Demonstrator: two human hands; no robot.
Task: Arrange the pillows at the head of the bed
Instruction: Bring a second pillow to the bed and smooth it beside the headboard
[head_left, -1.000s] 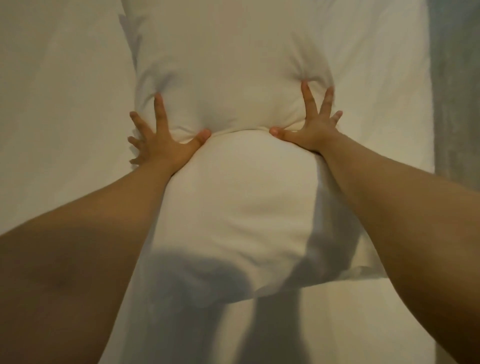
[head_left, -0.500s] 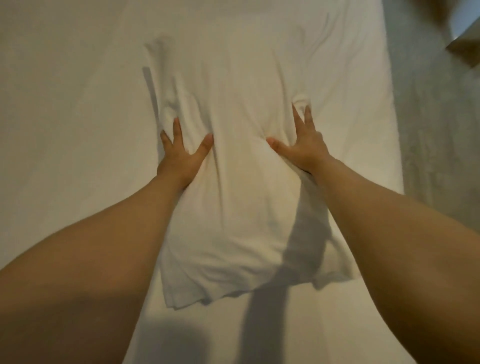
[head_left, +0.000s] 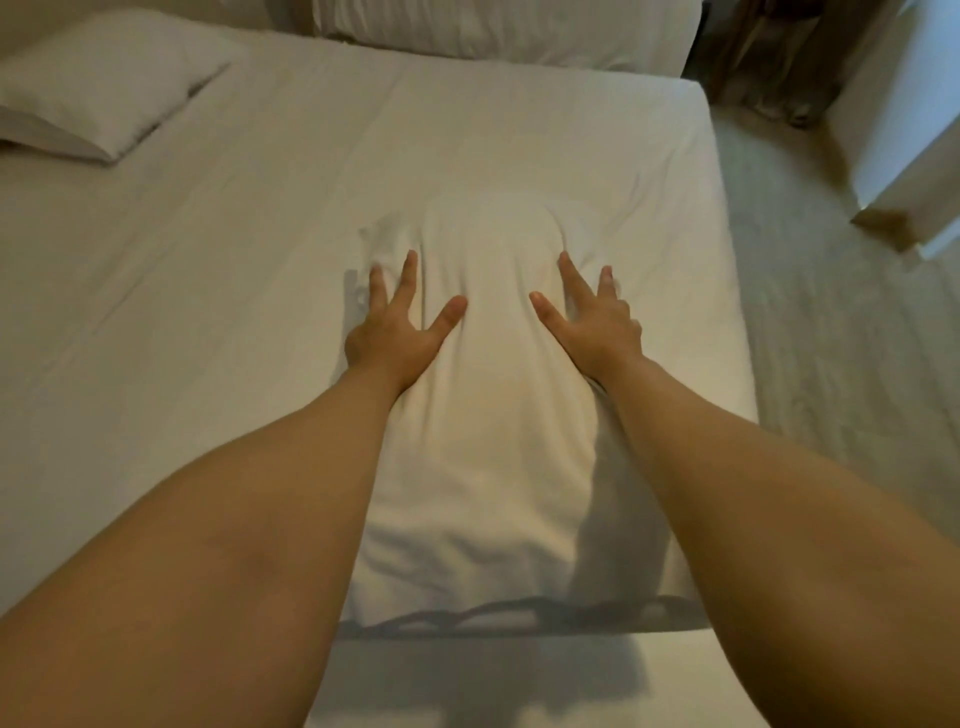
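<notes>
Pressing flat on the white pillow (head_left: 488, 415), left hand (head_left: 397, 332) and right hand (head_left: 597, 325) are spread wide, gripping nothing; the pillow's long axis runs near-to-far on the bed (head_left: 234, 249).

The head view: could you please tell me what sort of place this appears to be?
Most likely a bedroom, perhaps a hotel room: a bed in a white sheet, two white pillows, and carpet alongside.

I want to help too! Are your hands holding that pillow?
No, nothing is held. The left hand and right hand lie flat with spread fingers, pressing on the pillow.
</notes>
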